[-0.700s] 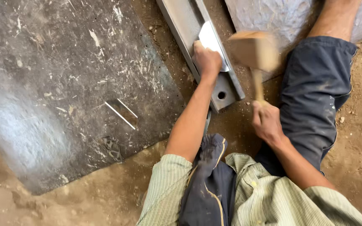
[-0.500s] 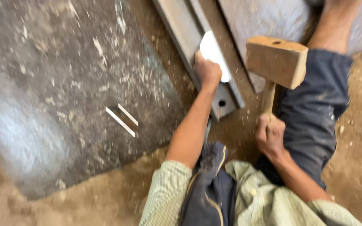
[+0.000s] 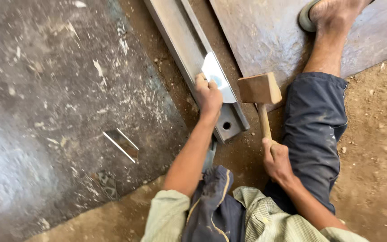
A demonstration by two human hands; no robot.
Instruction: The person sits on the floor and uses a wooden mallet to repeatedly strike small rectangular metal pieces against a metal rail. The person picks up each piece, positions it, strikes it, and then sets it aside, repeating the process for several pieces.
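Thin shiny sheet-metal piece (image 3: 216, 79) lying flat on a long grey steel channel beam (image 3: 189, 54), wooden mallet with blocky head (image 3: 260, 96) upright just beside it, handle pointing down, head level with the sheet.

I see the wooden mallet (image 3: 259, 88) lower than half a second ago, its head now down beside the shiny metal piece (image 3: 217, 80), just right of the steel channel (image 3: 189, 49), where earlier it was raised and further right. The right hand (image 3: 277, 160) gripping the handle has dropped slightly with it. My view has shifted, so a bare foot (image 3: 337, 11) now shows at the top.
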